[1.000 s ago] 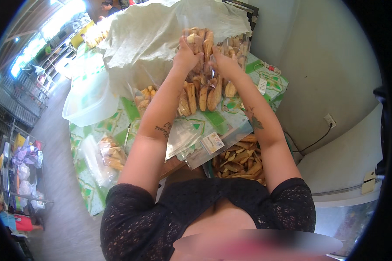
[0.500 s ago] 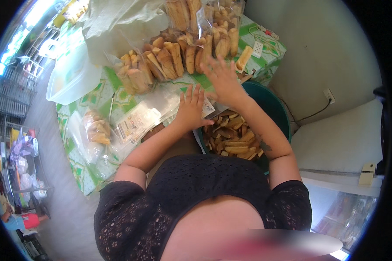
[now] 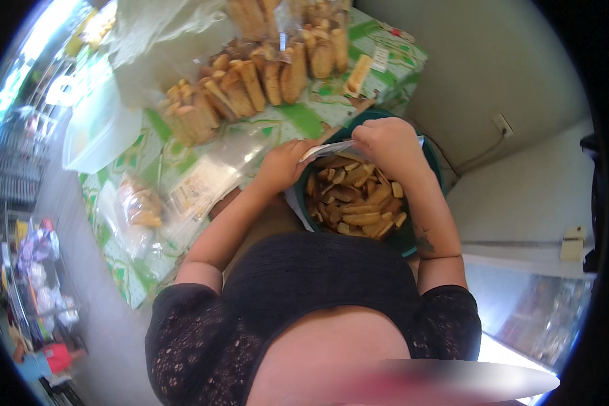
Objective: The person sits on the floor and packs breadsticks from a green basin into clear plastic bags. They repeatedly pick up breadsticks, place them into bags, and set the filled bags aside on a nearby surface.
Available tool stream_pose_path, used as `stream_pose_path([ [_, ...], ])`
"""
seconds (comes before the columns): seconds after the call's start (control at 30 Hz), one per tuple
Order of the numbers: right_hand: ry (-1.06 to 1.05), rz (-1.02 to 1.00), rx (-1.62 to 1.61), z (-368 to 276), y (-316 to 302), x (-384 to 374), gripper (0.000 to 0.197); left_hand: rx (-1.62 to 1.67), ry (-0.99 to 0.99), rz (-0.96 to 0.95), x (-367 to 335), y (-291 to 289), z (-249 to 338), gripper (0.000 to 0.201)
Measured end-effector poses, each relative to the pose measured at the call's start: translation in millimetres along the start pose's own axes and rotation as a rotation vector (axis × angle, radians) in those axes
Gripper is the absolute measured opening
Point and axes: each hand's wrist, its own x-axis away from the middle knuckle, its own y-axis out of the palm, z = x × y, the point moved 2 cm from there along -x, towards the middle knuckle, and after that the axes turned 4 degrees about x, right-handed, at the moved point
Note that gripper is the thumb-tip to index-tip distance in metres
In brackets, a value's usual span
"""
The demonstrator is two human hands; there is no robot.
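Observation:
My left hand (image 3: 285, 164) and my right hand (image 3: 390, 143) are both closed on a flat clear plastic bag (image 3: 333, 146), stretched between them across the far part of a green tub (image 3: 429, 145). The left fingers grip one end beside the tub's rim. My right hand pinches the other end above the tub. Below the hands, the tub holds many toasted bread slices (image 3: 364, 211). To the left of my left hand, a stack of printed plastic bags (image 3: 199, 186) lies on the table. What is printed on the held bag is mostly hidden.
Filled bags of bread sticks (image 3: 250, 84) stand along the far side of the green-and-white tablecloth (image 3: 125, 267). A small bread bag (image 3: 141, 204) and a translucent plastic bin (image 3: 101, 125) are at left. One bread piece (image 3: 359, 74) lies near a power strip (image 3: 379, 59). A wall (image 3: 501, 74) borders the right.
Both hands were spread open over the table's edge and the tub. Now they have come down and closed on a plastic bag; my right hand moved nearer and right.

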Motion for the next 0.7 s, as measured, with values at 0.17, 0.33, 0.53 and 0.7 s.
stream_pose_path([
  [0.17, 0.397, -0.021, -0.317, 43, -45, 81, 0.012, 0.442, 0.059, -0.301, -57, 43, -2, 0.029],
  [0.33, 0.928, 0.182, -0.542, 63, -12, 146, 0.012, 0.17, 0.39, 0.107, -85, 116, 52, 0.043],
  [0.53, 0.793, 0.241, -0.771, 35, 62, 164, 0.029, 1.29, -0.495, -0.635, -76, 188, 100, 0.037],
  [0.7, 0.872, 0.215, -0.835, 29, 74, 179, 0.044, 1.425, -0.54, -0.482, -82, 185, 80, 0.021],
])
